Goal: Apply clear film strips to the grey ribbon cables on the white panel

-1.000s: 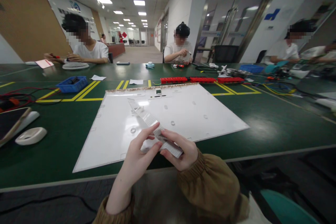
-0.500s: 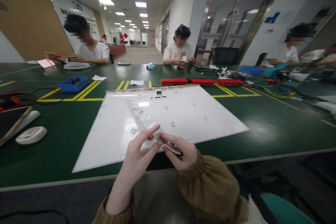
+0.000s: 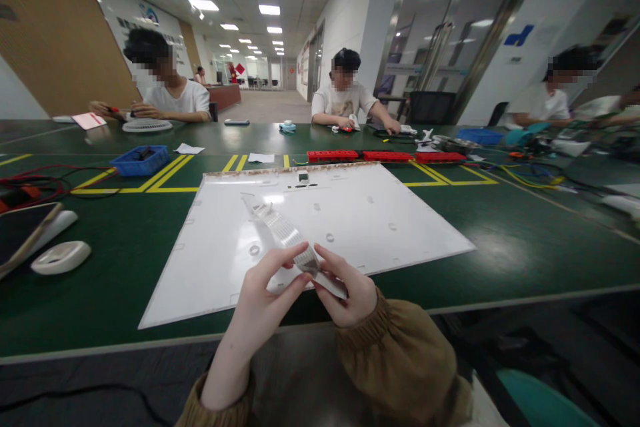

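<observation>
A long, translucent silvery strip (image 3: pixel 281 227) with rows of pale bars runs slantwise over a large white panel (image 3: pixel 350 213). My left hand (image 3: pixel 267 283) pinches it near its close end between thumb and forefinger. That end reaches into my right hand (image 3: pixel 350 290), whose thumb and forefinger sit on either side of it. The far end of the strip tapers above the panel; whether it touches is unclear. Small round rings and clip marks dot the panel, and a small dark green block (image 3: pixel 303 177) lies near its back edge.
On the green table (image 3: pixel 500 240) are a white oval object (image 3: pixel 61 257), a phone (image 3: pixel 27 230), a blue tray (image 3: pixel 140 160) and red power strips (image 3: pixel 333 156) behind the panel. Cables (image 3: pixel 540 177) lie at right. Several people sit across the table.
My right forefinger has lifted slightly away from the strip, and its near end has turned to show more of its face. Across the table, the middle person has reached out an arm.
</observation>
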A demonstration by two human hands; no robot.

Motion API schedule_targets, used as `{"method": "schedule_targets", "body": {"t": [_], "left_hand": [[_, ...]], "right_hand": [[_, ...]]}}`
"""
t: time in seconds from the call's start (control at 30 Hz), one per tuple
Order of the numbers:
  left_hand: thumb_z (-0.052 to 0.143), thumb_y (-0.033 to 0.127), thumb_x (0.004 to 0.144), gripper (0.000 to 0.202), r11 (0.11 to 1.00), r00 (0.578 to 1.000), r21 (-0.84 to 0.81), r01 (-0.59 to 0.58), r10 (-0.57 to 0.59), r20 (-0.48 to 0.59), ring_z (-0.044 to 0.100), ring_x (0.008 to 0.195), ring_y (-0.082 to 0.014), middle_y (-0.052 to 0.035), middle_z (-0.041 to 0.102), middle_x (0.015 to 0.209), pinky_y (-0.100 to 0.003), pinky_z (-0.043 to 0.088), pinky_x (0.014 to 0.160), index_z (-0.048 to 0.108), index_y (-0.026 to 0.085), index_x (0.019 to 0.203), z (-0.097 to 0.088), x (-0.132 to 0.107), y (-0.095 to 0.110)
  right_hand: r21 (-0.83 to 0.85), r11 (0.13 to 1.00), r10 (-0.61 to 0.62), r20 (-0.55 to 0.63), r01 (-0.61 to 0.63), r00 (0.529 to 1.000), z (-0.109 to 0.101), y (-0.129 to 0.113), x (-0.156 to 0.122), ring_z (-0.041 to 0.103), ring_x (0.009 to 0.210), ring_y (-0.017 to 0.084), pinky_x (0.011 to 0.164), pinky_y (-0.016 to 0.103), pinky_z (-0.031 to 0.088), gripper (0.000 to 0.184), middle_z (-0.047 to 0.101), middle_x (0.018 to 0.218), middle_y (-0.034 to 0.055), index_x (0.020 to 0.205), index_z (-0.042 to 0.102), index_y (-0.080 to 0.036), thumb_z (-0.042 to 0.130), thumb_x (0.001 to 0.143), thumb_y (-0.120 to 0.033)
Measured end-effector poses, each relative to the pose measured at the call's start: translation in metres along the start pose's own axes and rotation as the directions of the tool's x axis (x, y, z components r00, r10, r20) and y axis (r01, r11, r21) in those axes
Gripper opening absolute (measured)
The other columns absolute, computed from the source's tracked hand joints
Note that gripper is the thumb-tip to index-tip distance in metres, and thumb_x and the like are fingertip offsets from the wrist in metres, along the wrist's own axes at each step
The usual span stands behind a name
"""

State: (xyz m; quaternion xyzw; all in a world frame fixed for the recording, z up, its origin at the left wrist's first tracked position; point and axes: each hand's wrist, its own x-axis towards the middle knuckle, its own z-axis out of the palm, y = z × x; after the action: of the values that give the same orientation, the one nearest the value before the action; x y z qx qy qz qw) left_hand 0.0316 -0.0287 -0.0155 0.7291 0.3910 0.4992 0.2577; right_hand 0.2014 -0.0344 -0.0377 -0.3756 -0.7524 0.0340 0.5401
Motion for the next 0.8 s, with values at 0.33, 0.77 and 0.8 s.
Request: {"method": "schedule_targets", "body": {"t": [0.33, 0.77, 0.8], "left_hand": [[0.054, 0.018, 0.089, 0.026, 0.983, 0.988, -0.107, -0.148, 0.152, 0.037, 0.058, 0.080, -0.0146, -0.0042, 0.063, 0.085, -0.024, 0.046, 0.069, 0.067, 0.023, 0.111, -0.0022, 0.0010, -0.0004], [0.061, 0.026, 0.084, 0.052, 0.988, 0.990, -0.135, 0.081, -0.095, -0.106, 0.066, 0.077, -0.0165, -0.0010, 0.071, 0.083, -0.030, 0.054, 0.079, 0.048, 0.021, 0.134, 0.0003, -0.0019, 0.0031], [0.061, 0.026, 0.083, 0.063, 0.981, 0.988, -0.158, 0.111, -0.126, -0.086, 0.066, 0.074, -0.0158, 0.0004, 0.071, 0.079, -0.030, 0.055, 0.078, 0.036, 0.021, 0.141, 0.0005, -0.0025, 0.0036]], "right_hand": [[-0.013, 1.000, -0.012, -0.017, 0.012, 1.000, -0.0013, -0.0008, -0.0045, 0.067, 0.070, 0.016, 0.065, 0.026, 0.056, 0.044, 0.070, 0.100, 0.0068, 0.125, 0.052, -0.022, 0.053, 0.081, -0.024], [0.009, 0.993, -0.120, -0.033, 0.121, 0.992, -0.0031, 0.0025, -0.0057, 0.065, 0.068, 0.016, 0.059, 0.026, 0.055, 0.046, 0.070, 0.096, 0.0079, 0.125, 0.054, -0.019, 0.050, 0.079, -0.019], [0.010, 0.993, -0.117, -0.032, 0.118, 0.993, -0.0031, 0.0021, -0.0058, 0.065, 0.067, 0.016, 0.059, 0.026, 0.055, 0.045, 0.070, 0.096, 0.0079, 0.124, 0.055, -0.019, 0.050, 0.079, -0.019]]}}
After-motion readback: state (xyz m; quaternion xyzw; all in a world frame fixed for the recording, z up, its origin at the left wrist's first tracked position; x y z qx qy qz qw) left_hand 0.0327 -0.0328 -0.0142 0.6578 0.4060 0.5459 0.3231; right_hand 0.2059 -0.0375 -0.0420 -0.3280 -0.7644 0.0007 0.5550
